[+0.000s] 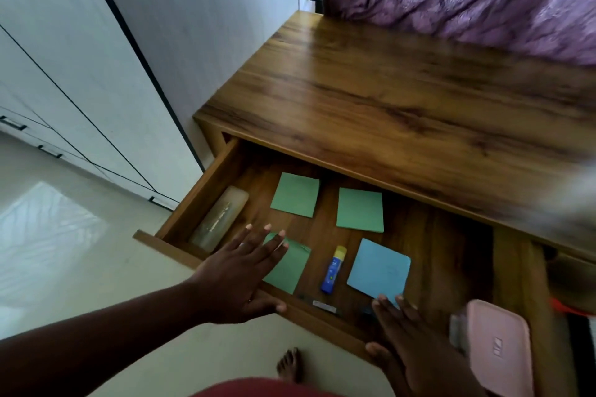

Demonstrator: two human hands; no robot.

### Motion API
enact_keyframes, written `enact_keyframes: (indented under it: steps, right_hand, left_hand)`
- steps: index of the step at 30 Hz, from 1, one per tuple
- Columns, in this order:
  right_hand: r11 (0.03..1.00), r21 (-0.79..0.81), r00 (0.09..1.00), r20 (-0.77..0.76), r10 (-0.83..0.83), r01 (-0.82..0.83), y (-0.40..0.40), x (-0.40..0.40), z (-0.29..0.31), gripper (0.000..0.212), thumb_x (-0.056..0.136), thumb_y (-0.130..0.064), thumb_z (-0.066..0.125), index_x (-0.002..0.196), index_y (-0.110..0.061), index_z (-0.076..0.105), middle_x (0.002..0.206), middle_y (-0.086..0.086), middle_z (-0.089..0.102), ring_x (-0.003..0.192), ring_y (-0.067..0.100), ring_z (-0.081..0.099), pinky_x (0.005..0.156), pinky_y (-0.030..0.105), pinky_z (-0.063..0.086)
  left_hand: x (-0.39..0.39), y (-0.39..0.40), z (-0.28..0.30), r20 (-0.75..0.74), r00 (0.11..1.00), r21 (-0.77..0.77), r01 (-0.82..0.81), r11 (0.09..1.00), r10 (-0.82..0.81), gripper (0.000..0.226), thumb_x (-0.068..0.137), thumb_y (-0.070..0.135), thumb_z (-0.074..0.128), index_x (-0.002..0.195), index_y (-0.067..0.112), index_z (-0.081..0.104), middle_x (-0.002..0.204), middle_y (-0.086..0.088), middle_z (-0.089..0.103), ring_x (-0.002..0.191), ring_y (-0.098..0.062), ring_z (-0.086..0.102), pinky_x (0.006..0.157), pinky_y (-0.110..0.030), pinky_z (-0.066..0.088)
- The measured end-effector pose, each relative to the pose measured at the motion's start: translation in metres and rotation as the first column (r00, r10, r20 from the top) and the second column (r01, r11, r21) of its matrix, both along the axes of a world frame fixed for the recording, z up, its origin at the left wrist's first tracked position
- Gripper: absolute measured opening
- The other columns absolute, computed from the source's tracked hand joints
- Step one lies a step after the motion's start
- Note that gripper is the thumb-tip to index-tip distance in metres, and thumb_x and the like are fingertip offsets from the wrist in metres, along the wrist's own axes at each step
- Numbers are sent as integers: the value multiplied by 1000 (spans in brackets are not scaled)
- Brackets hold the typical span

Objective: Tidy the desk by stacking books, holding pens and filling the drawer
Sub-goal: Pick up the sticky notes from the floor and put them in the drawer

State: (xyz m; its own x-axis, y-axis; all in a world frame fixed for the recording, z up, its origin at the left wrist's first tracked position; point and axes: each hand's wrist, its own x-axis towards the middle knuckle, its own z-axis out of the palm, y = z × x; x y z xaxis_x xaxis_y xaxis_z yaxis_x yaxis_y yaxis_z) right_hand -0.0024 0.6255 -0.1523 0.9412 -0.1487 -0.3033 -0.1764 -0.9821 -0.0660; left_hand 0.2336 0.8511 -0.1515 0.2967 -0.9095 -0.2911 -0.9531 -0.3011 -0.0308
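Nearest the viewer, the right hand (416, 345) reaches over the front edge of an open wooden drawer (180, 213), fingers spread wide and straight, holding nothing. Its fingertips lie at the near corner of a blue paper pad (379, 269); whether they touch it cannot be told. The left hand (245, 271) is also flat and wide, fingers fanned out over the corner of a green pad (288, 263), thumb at the drawer's front rim.

Between the hands lies a blue glue stick (333, 269) with a yellow cap. Beyond the left fingertips sit two more green pads, one (295, 194) to the left and another (360, 209) to the right. A clear case (219, 219) lies left of that hand, along the drawer's side wall. Just right of the right hand rests a pink case (498, 354).

Likely risks: if the drawer is pushed shut now, fingers over the rim could be pinched. A sliding palm could crease the loose pads or roll the glue stick. The counter (387, 90) lies beyond both hands.
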Motion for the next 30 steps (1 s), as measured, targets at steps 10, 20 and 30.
enact_keyframes:
  steps: [10,20,30]
  right_hand:
    - [995,-48,992,102,-79,84,-11,1,-1,71,93,-66,25,134,-13,49,138,3,53,127,25,48,97,37,35]
    - [990,-51,953,281,-114,133,-61,40,-3,77,93,-65,21,146,-10,28,154,13,24,144,31,14,118,46,15]
    - [966,-140,938,305,-167,218,-107,78,5,112,73,-89,23,150,-7,14,158,16,7,145,35,0,115,50,9]
  left_hand:
    - [11,-21,-3,85,996,-121,-28,992,38,94,84,80,25,147,11,32,156,-10,27,146,-28,16,113,-46,14]
    - [43,-75,-2,176,981,-241,-43,970,87,96,84,78,23,149,6,23,158,-15,18,147,-31,12,116,-52,14]
    - [79,-125,-2,201,972,-297,-61,953,125,106,80,82,9,149,3,21,157,-18,16,147,-32,11,114,-58,15]
